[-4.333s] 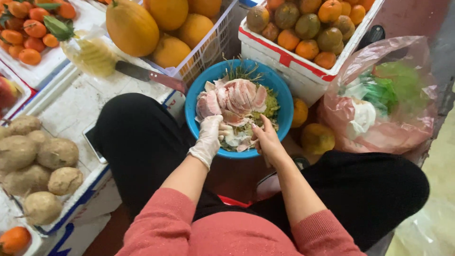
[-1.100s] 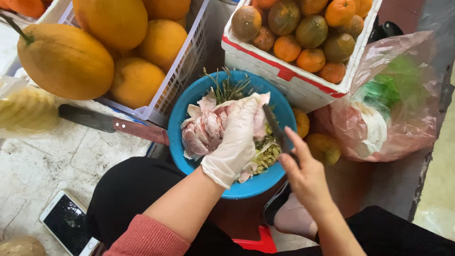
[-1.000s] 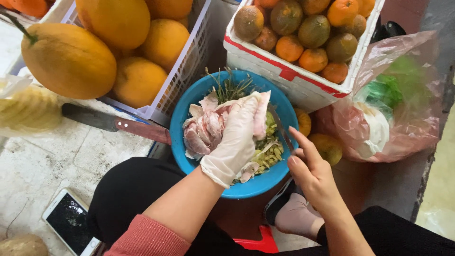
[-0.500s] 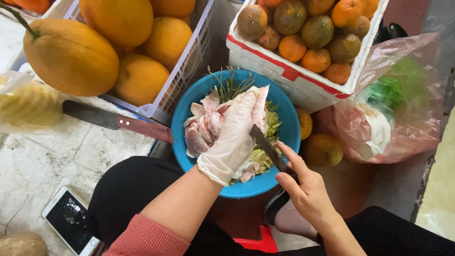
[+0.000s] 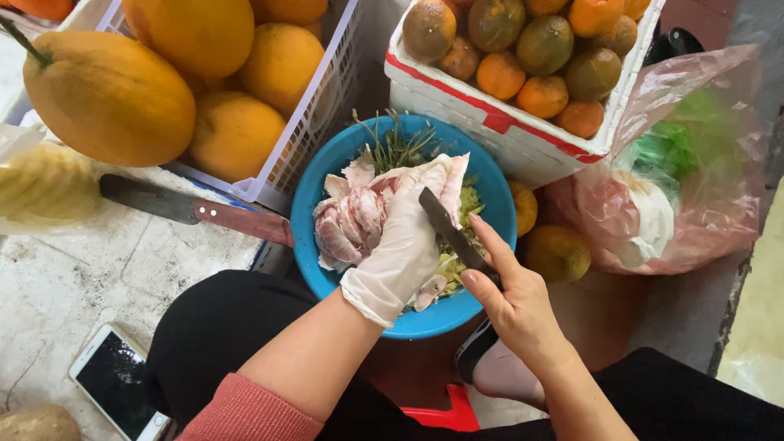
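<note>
The left hand (image 5: pixel 404 245), wearing a thin white glove, is gripping a pale pink piece of raw meat (image 5: pixel 355 216) over the round blue plastic bowl (image 5: pixel 327 171). The bare right hand (image 5: pixel 510 298) is closing around a small dark-bladed knife (image 5: pixel 445 224), its blade touching the glove. Left of the hands, a long knife with a reddish handle (image 5: pixel 196 211) is lying on the bench (image 5: pixel 73 286).

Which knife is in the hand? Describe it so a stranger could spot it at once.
Start at the round blue bowl on the person's lap, below the white box of oranges. Over its right side the bare right hand holds a small dark-bladed knife against the pink peel under the gloved left hand. Unlike the large knife with a reddish handle on the counter, it is short and gripped.
</note>
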